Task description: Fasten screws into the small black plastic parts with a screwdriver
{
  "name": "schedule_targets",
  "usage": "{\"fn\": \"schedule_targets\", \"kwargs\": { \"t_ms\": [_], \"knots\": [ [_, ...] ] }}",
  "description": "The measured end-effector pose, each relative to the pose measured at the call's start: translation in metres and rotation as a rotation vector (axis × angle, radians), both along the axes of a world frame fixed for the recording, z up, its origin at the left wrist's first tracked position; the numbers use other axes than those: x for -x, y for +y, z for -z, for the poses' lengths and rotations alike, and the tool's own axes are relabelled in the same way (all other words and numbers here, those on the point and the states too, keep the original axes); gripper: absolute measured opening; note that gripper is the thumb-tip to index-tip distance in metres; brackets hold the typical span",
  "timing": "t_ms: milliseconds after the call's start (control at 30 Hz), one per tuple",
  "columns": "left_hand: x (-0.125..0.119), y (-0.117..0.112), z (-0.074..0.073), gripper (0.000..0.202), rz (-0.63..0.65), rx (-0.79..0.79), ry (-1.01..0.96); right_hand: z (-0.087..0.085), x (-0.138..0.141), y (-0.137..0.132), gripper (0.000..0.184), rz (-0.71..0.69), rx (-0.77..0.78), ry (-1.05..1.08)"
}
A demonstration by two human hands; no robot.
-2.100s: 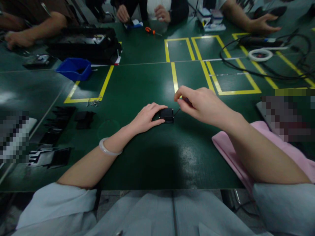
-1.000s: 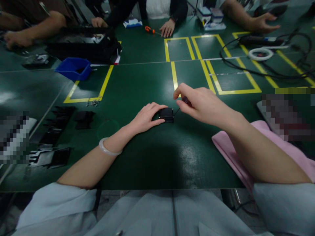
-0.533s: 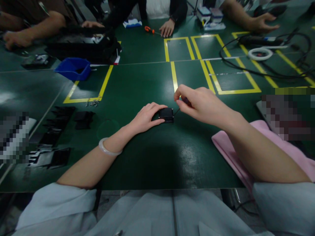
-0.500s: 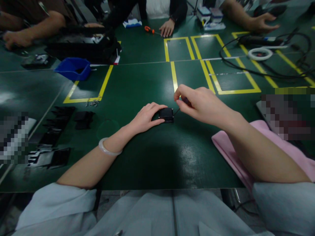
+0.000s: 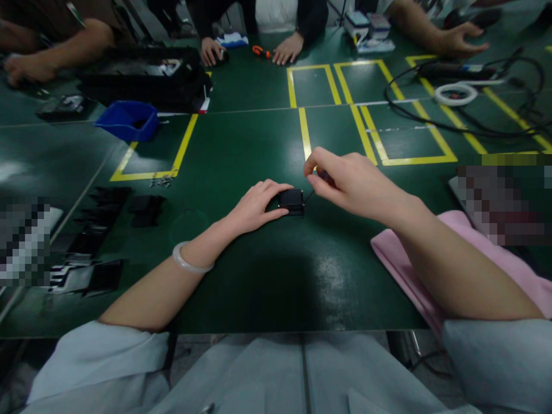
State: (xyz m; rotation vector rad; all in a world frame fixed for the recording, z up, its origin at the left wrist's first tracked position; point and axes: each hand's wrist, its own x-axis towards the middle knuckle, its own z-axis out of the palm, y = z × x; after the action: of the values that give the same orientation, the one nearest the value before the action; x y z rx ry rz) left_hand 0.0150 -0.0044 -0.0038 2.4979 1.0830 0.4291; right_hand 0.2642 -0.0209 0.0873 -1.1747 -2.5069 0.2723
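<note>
A small black rectangular part [image 5: 292, 200] lies on the green table in front of me. My left hand [image 5: 262, 207] grips it from the left, thumb along the near side and fingers at the far side. In my right hand [image 5: 345, 179] is a screwdriver [image 5: 309, 197], pinched between thumb and curled fingers. Its thin dark shaft slants down to the right edge of the black part. The handle is mostly hidden inside my fingers, and the tip is too small to make out clearly.
Left of me lie black parts [image 5: 145, 210], loose screws [image 5: 162, 181] and a blue bin [image 5: 128, 121]. A pink cloth [image 5: 401, 259] is under my right forearm. Across the table, a co-worker's hand [image 5: 288, 49] rests near an orange screwdriver [image 5: 260, 52]; black cables [image 5: 401, 103] coil at right.
My hands and the black part look the same. Across the table, the co-worker's other hand has come from the black box to the tabletop beside the blue-and-white packet.
</note>
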Motion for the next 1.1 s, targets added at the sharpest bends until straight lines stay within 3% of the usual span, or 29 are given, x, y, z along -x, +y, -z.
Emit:
{"fn": "schedule_targets", "kwargs": {
  "t_ms": [1100],
  "knots": [
    [0.0006,0.0003,0.0007,0.051,-0.003,0.005,0.008,-0.0002,-0.0004,-0.0004,0.02,-0.002,0.002,-0.009]
  ]
}}
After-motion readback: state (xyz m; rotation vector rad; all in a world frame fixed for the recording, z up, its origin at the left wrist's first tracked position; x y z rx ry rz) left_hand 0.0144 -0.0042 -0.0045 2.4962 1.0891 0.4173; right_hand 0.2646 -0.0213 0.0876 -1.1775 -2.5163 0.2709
